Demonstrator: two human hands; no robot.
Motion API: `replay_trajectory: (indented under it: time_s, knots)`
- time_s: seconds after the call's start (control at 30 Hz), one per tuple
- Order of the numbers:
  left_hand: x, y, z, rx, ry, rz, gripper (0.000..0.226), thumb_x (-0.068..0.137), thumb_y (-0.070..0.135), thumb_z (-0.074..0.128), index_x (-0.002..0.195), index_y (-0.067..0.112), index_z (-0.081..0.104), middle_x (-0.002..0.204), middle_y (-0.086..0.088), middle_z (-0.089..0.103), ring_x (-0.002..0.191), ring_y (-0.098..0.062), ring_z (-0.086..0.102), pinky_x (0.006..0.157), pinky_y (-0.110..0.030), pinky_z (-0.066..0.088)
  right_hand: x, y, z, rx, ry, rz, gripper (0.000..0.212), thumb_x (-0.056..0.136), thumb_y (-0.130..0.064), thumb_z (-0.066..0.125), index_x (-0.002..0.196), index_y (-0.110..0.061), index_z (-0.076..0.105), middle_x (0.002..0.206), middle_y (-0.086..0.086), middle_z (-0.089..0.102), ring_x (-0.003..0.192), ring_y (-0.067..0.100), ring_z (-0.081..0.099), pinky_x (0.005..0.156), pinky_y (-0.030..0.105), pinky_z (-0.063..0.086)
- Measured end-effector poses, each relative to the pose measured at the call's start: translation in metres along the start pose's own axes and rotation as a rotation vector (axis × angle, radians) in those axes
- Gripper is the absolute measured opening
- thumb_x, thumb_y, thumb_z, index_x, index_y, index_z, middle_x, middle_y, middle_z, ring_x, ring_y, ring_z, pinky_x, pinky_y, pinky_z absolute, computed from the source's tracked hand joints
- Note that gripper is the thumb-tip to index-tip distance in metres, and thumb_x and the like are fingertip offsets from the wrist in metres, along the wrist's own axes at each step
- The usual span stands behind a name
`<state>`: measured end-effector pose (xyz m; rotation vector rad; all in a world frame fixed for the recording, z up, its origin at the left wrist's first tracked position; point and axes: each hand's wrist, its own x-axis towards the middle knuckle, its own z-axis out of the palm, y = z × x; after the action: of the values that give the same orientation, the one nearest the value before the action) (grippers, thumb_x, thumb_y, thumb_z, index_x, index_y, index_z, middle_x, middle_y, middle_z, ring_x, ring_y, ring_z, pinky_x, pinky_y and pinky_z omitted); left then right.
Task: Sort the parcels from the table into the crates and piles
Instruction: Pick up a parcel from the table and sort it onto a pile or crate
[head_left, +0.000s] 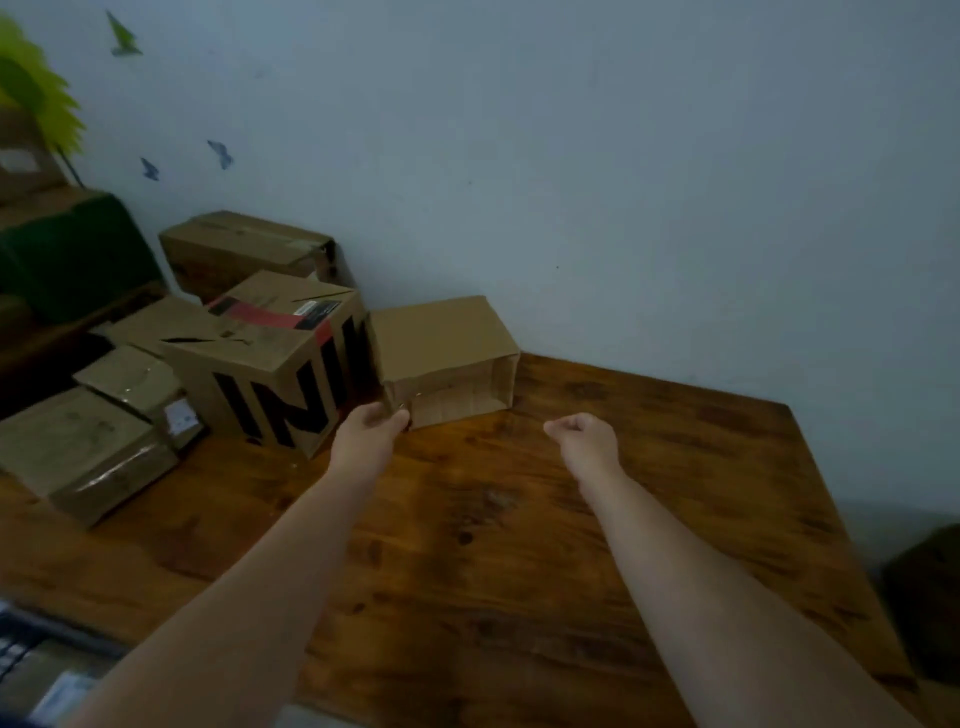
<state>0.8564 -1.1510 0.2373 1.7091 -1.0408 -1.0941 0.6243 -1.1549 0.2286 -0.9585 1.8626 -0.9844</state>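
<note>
Grainy brown wooden counter (493, 545) carries a plain rectangular cardboard parcel (441, 348) against the wall (623, 182), its near lower corner pinched by the left grip (371, 427). Beside it, the right grip (582, 431) hovers, curled into an empty fist.

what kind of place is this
Probably a home parcel-sorting corner: taped cardboard parcels heaped on a wooden table against a wall with butterfly stickers.

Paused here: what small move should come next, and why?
Probably bring the right hand to the free right side of the small plain brown cardboard box: the left hand seems to pinch its near left corner, while the right is curled, empty, short of it.
</note>
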Motion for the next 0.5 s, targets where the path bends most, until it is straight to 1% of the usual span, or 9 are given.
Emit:
replay_trajectory:
  time_s: [0.1, 0.17, 0.23, 0.33, 0.37, 0.43, 0.5]
  knots:
    - [0.039, 0.005, 0.009, 0.022, 0.014, -0.047, 0.059, 0.091, 0.037, 0.058, 0.142, 0.017, 0.037, 0.141, -0.007, 0.044, 0.127, -0.028, 0.043, 0.103, -0.040, 0.035, 0.044, -0.011, 0.015, 0.002, -0.016, 0.013, 0.015, 0.089, -0.024, 0.063, 0.102, -0.015, 0.062, 0.112, 0.005, 0.060, 0.095, 0.020, 0.054, 0.077, 0.032, 0.041]
    - [0.064, 0.008, 0.015, 0.026, 0.018, -0.074, 0.063, 0.092, 0.037, 0.058, 0.145, 0.015, 0.032, 0.144, -0.007, 0.041, 0.129, -0.029, 0.042, 0.104, -0.040, 0.035, 0.075, -0.018, 0.027, -0.020, -0.039, 0.005, 0.027, 0.089, -0.026, 0.063, 0.114, -0.016, 0.059, 0.121, 0.005, 0.057, 0.106, 0.023, 0.054, 0.083, 0.033, 0.043]
    - [0.088, 0.007, 0.022, 0.019, 0.033, -0.113, 0.068, 0.092, 0.039, 0.056, 0.148, 0.014, 0.026, 0.147, -0.009, 0.037, 0.131, -0.030, 0.040, 0.104, -0.040, 0.034, 0.104, -0.023, 0.040, -0.059, -0.051, 0.005, 0.041, 0.088, -0.028, 0.063, 0.126, -0.016, 0.053, 0.130, 0.005, 0.053, 0.117, 0.025, 0.051, 0.088, 0.033, 0.042]
    - [0.121, -0.001, 0.029, 0.002, 0.023, -0.171, 0.072, 0.092, 0.046, 0.053, 0.149, 0.016, 0.021, 0.152, -0.009, 0.029, 0.136, -0.032, 0.032, 0.107, -0.044, 0.031, 0.138, -0.026, 0.059, -0.108, -0.090, -0.009, 0.054, 0.087, -0.029, 0.064, 0.135, -0.014, 0.046, 0.134, 0.007, 0.053, 0.120, 0.025, 0.051, 0.094, 0.034, 0.043]
    - [0.131, -0.005, 0.031, -0.024, 0.015, -0.200, 0.073, 0.091, 0.048, 0.052, 0.149, 0.017, 0.020, 0.153, -0.008, 0.028, 0.136, -0.032, 0.031, 0.109, -0.046, 0.030, 0.148, -0.026, 0.065, -0.113, -0.113, -0.011, 0.056, 0.086, -0.029, 0.065, 0.136, -0.014, 0.044, 0.134, 0.007, 0.053, 0.120, 0.026, 0.051, 0.097, 0.036, 0.044]
    - [0.145, -0.014, 0.037, -0.079, 0.004, -0.255, 0.076, 0.089, 0.052, 0.053, 0.149, 0.018, 0.021, 0.151, -0.007, 0.031, 0.135, -0.030, 0.034, 0.110, -0.047, 0.031, 0.161, -0.024, 0.074, -0.121, -0.168, -0.022, 0.055, 0.087, -0.027, 0.065, 0.136, -0.014, 0.044, 0.133, 0.007, 0.053, 0.118, 0.026, 0.052, 0.097, 0.041, 0.046]
    - [0.154, -0.019, 0.043, -0.126, -0.015, -0.292, 0.079, 0.087, 0.055, 0.055, 0.149, 0.018, 0.023, 0.150, -0.005, 0.034, 0.134, -0.028, 0.035, 0.111, -0.046, 0.030, 0.168, -0.023, 0.080, -0.129, -0.214, -0.041, 0.047, 0.087, -0.027, 0.064, 0.131, -0.015, 0.049, 0.128, 0.006, 0.056, 0.113, 0.026, 0.054, 0.091, 0.038, 0.048]
